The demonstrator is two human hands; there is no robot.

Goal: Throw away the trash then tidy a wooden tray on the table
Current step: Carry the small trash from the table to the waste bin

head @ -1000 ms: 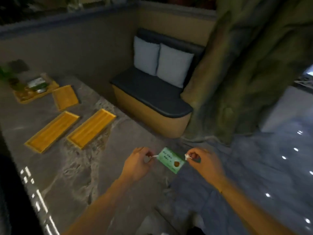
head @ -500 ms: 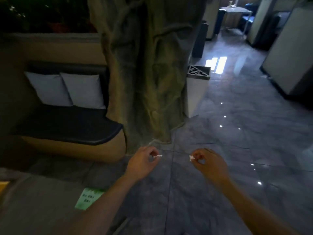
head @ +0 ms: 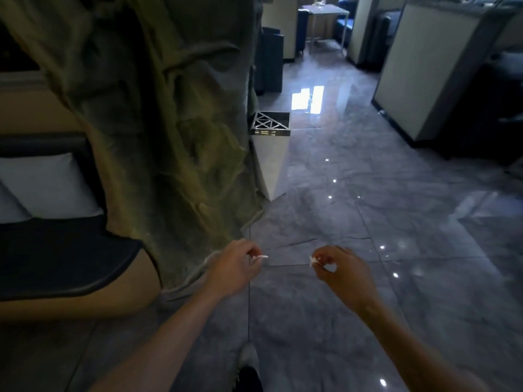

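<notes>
My left hand [head: 236, 265] pinches a small white scrap of trash [head: 261, 257] between thumb and fingertips. My right hand [head: 341, 268] pinches another small white scrap [head: 313, 260] the same way. Both hands are held out in front of me over the grey floor, a short gap between them. A white tapered trash bin [head: 271, 168] with a metal lattice top [head: 268, 124] stands ahead beside the tree-like pillar, well beyond my hands. The table and wooden trays are out of view.
A large rough green-brown pillar [head: 158, 108] rises at left. A dark bench seat [head: 56, 258] with white cushions [head: 48, 185] lies left of it. The glossy grey tiled floor [head: 368, 222] stretches ahead; a partition wall [head: 424, 75] stands at right. My shoe [head: 247, 363] shows below.
The view has swung right from the table toward the bin, and I have stepped closer to it. The green packet that was between my hands stayed behind; both hands still pinch white scraps.
</notes>
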